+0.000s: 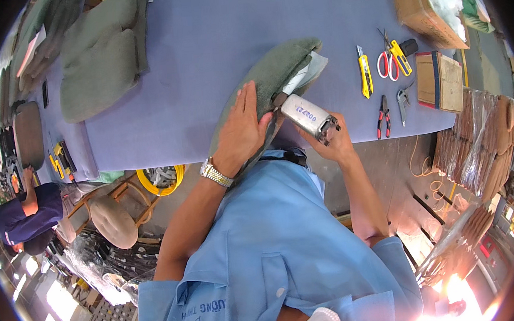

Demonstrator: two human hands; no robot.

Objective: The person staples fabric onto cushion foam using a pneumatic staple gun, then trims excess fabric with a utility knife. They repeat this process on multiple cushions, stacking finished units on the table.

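Observation:
A grey-green upholstered cushion [274,62] stands tilted at the near edge of the table, its pale inner side partly showing along the right edge. My left hand [240,123] lies on its fabric face with fingers stretched out flat and thumb apart by the edge. My right hand [333,141] is closed round a silver staple gun [306,114]. The tool's dark nose meets the cushion's edge, close to my left thumb. Whether it presses into the fabric I cannot tell. The cushion's lower end is hidden behind my left forearm.
At right on the blue-grey table [202,34] lie a yellow cutter [365,74], scissors [388,64], pliers [383,116] and a cardboard box [427,9] with white stuffing. More green cushions [106,52] lie at left. A stool [113,221] and another person [33,212] are at lower left.

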